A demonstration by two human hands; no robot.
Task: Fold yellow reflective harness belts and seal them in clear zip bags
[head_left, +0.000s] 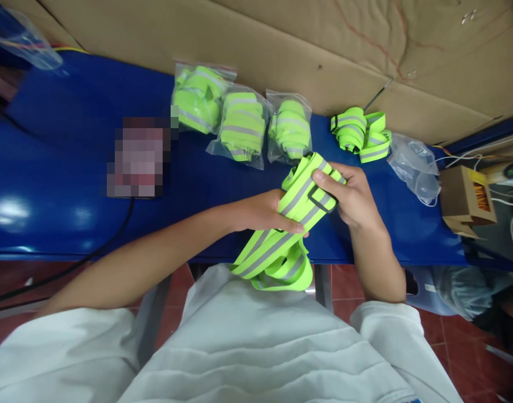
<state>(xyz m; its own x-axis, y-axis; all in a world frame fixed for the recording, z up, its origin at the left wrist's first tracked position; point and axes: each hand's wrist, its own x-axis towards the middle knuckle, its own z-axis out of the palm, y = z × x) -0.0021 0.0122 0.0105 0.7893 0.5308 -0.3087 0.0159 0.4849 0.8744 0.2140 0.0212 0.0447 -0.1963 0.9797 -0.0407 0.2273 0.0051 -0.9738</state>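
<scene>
Both hands hold a neon-yellow reflective strap (296, 193) with grey stripes, partly folded into layers. My left hand (273, 212) is closed around its lower part, thumb lying across the front. At the upper end, my right hand (348, 187) pinches the layers, thumb on top beside a black plastic buckle (322, 198). Loose loops of the strap hang below my left hand, over the table's front edge and against the white shirt. The fingers behind the strap are mostly hidden.
On the blue table (84, 235), several clear bags of rolled straps (242, 126) stand along the cardboard wall (256, 45). Unbagged rolled straps (351, 129), empty plastic bags (413, 165) and a cardboard box (466, 196) are at right. A blurred-out object (139, 159) with a black cable lies left.
</scene>
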